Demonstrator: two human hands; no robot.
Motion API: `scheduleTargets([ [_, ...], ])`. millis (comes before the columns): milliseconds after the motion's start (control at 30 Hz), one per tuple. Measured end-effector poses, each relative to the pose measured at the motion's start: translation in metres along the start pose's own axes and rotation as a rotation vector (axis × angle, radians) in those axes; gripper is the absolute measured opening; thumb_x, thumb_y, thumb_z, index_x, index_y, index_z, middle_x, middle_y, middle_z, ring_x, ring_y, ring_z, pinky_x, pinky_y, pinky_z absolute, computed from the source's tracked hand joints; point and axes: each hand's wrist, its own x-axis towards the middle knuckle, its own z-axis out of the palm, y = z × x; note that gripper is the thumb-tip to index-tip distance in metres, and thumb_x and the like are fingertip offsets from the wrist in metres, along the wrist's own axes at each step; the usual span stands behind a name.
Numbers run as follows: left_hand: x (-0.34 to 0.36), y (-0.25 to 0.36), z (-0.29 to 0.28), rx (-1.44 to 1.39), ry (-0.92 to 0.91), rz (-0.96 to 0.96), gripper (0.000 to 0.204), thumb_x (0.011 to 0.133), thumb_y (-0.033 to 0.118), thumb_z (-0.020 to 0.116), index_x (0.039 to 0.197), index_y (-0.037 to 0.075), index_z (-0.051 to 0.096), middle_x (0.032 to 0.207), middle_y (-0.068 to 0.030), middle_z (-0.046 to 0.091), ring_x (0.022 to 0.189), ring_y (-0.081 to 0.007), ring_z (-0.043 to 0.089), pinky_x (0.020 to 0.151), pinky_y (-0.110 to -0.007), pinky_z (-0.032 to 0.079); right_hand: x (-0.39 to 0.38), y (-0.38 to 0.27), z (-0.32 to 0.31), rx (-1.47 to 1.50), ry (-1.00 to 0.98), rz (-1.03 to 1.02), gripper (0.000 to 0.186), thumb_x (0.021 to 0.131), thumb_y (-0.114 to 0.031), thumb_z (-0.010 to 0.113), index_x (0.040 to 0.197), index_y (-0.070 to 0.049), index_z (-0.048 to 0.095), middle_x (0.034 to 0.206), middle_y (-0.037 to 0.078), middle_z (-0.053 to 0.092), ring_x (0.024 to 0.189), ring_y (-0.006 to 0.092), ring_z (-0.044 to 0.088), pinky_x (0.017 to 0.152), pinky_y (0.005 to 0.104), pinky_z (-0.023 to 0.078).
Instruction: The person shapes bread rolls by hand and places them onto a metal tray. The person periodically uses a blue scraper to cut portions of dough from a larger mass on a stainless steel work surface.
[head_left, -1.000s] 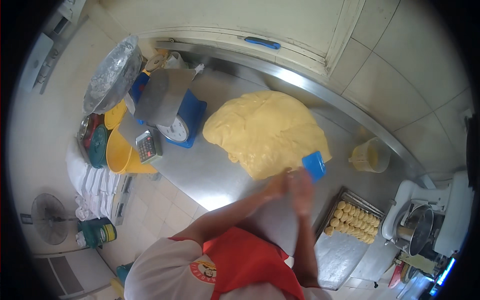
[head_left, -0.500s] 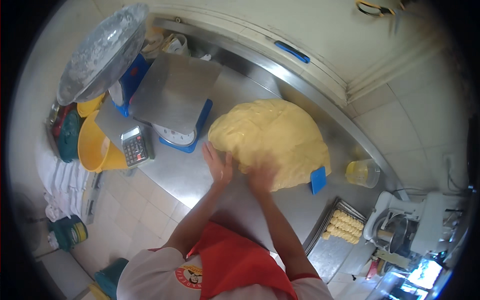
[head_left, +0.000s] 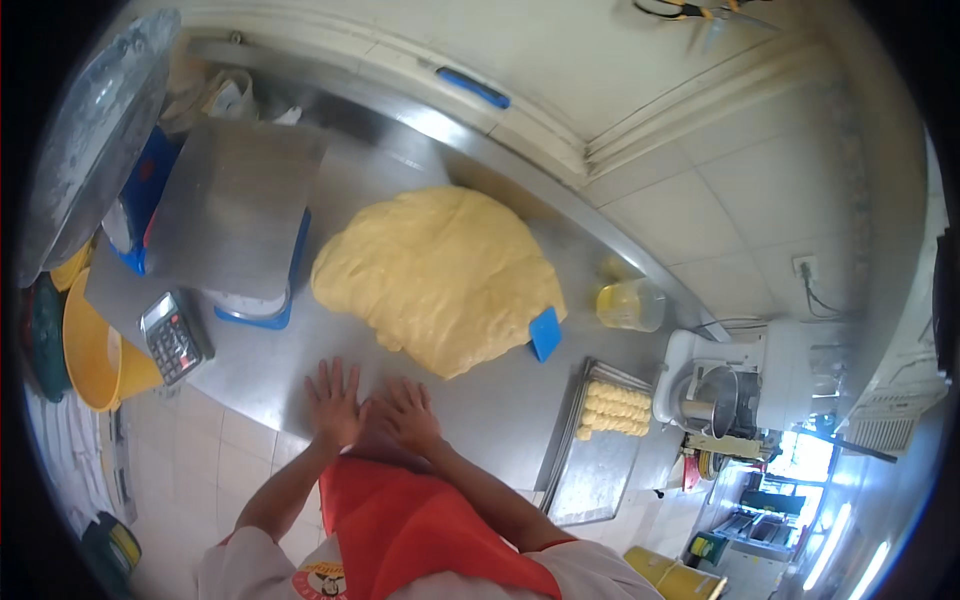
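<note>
A large mound of smooth yellow dough lies on the steel worktable. My left hand rests on the table's near part with its fingers spread. Beside it, my right hand also lies with fingers apart. Both are bare, hold nothing, and are a short way off the dough on my side. Against the dough's right edge leans a blue plastic dough scraper.
Left of the dough stands a dial scale with a flat metal platform; a calculator is nearer me. To the right are a clear cup of yellow liquid, a tray with shaped dough pieces, and a stand mixer.
Both my hands have left the dough and moved back toward me onto the table. The view has swung right, so the dough and scale now appear farther left.
</note>
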Motion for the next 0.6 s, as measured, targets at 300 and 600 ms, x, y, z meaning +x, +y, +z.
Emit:
scheduleTargets([
  [300,0.058,0.124,0.056,-1.244,0.033,-0.508,0.05,0.089,0.037,0.07,0.117,0.0,0.052,0.097,-0.0097,0.059,0.073,-0.0175,0.059,0.064,-0.029,0.049,0.008,0.247,-0.121,-0.139,0.873,0.593,0.068,0.072,-0.029,0.08,0.126,0.001,0.051,0.118,0.021,0.061,0.111,0.0416,0.057,0.097,0.0524,0.043],
  [600,0.076,0.126,0.043,-1.476,0.047,-0.428,0.027,0.088,0.028,0.071,0.094,0.003,0.062,0.073,-0.0008,0.058,0.065,-0.0101,0.054,0.061,-0.027,0.045,-0.012,0.266,-0.161,0.138,0.183,0.743,0.059,0.069,-0.032,0.082,0.116,-0.003,0.062,0.111,0.02,0.067,0.106,0.0375,0.062,0.091,0.0465,0.048],
])
